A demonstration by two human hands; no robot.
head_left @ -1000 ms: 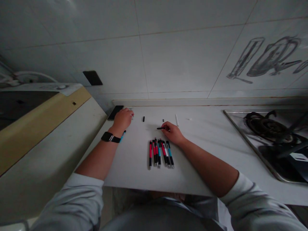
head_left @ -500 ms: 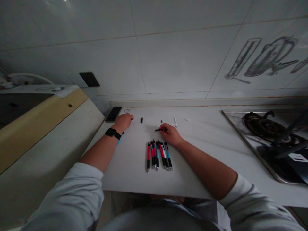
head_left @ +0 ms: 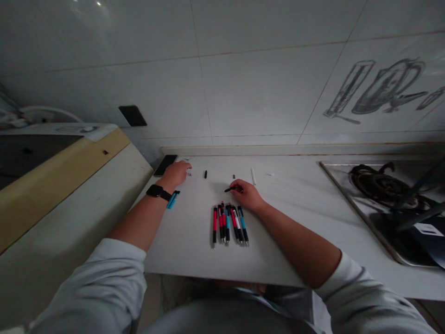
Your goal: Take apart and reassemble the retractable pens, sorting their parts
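Observation:
My left hand [head_left: 176, 173] is at the far left of the counter, its fingers apart beside small silvery pieces [head_left: 189, 174]. Blue pen barrels [head_left: 173, 200] lie under the wrist, close to the watch. My right hand [head_left: 245, 191] is closed on a slim black pen part [head_left: 229, 189], whose end sticks out to the left. Just below it lies a row of assembled pens [head_left: 214, 227] in red, blue and white with black grips. Beyond the hands are a black grip [head_left: 206, 174], a tiny dark piece [head_left: 234, 176] and thin white refills [head_left: 253, 176].
A phone [head_left: 165, 165] lies at the counter's back left corner, by a white cabinet-like box [head_left: 86, 195]. On the right stands a gas stove [head_left: 373, 185] with a metal rim. A tiled wall [head_left: 250, 97] closes off the back. A small clear piece [head_left: 270, 175] lies right of the refills.
My left hand has shifted slightly left and its fingers have loosened, so the silvery pieces and more of the blue barrels show. My right hand stays put, the black part tilting slightly.

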